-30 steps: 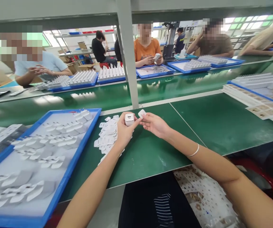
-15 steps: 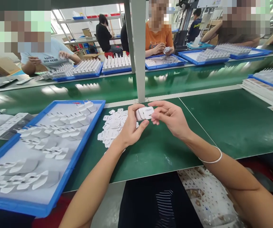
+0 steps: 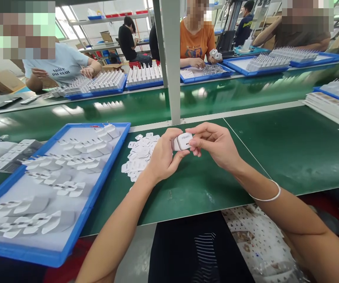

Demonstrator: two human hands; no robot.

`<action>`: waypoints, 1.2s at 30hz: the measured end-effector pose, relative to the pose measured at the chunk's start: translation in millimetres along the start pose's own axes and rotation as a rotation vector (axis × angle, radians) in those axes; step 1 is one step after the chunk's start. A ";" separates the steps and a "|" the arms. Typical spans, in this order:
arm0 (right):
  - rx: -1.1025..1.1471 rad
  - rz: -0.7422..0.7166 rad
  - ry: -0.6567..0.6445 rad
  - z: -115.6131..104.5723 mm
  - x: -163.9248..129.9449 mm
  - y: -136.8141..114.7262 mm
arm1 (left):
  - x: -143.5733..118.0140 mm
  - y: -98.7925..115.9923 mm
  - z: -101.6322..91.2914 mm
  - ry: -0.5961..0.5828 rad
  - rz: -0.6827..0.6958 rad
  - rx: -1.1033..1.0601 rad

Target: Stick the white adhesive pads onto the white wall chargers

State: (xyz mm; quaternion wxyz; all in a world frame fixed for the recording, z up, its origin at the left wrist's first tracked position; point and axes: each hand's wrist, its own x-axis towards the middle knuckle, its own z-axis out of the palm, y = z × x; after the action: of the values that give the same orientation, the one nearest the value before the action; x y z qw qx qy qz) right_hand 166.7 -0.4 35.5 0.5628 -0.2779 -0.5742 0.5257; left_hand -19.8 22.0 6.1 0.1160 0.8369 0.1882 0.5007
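Left hand: your left hand (image 3: 163,157) is curling round the near end of the charger (image 3: 181,141), thumb underneath and fingers closed over the top, gripping it firmly
Right hand: your right hand (image 3: 216,145) is pinching the far end of the charger between thumb and fingertips, the other fingers bent loosely; a bracelet (image 3: 268,194) is sitting on that wrist
Charger: you are holding the small white block just above the green mat (image 3: 193,184), between both hands, its printed face turned up towards you; the grey lettering is too small to read
Labels: a loose heap of white labels (image 3: 140,157) is lying on the mat just left of your left hand, not touching it
Tray: a blue tray (image 3: 104,169) is resting to your left, beside the labels, with rows of white parts (image 3: 78,151) lying on its grey liner
Post: a grey post (image 3: 172,59) is standing upright just beyond your hands
Belt: a glossy green belt (image 3: 231,94) is running across behind the post
Across the belt: other people are sitting at more blue trays (image 3: 246,65) filled with upright white pieces; one in an orange shirt (image 3: 197,41) is holding a white item in one hand
Right edge: flat stacked sheets (image 3: 328,108) are lying well apart from your hands
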 end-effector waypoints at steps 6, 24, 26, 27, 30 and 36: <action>-0.023 -0.002 -0.010 -0.6 0.3 -3.2 | -1.3 -1.9 1.2 -0.006 0.000 0.001; -0.113 0.004 -0.025 -3.6 0.2 -4.0 | 1.0 0.3 0.1 -0.023 0.023 0.045; -0.126 0.018 -0.033 -4.0 0.1 -4.3 | 1.1 -0.1 0.0 -0.024 0.028 0.047; -0.131 0.029 -0.037 -4.2 0.0 -4.7 | 1.2 -0.1 -0.1 -0.026 0.031 0.049; -0.132 0.079 -0.037 -4.5 -0.5 -7.0 | 1.7 0.7 -0.3 -0.033 0.039 0.058; -0.071 0.164 -0.043 -4.3 1.5 -10.5 | 2.6 2.5 0.2 -0.047 0.024 0.062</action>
State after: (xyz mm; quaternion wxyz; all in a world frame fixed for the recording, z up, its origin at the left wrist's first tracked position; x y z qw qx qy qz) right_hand 173.3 -0.9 44.9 0.4952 -0.3326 -0.5798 0.5550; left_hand -18.0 20.8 9.1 0.0883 0.8537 0.1909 0.4764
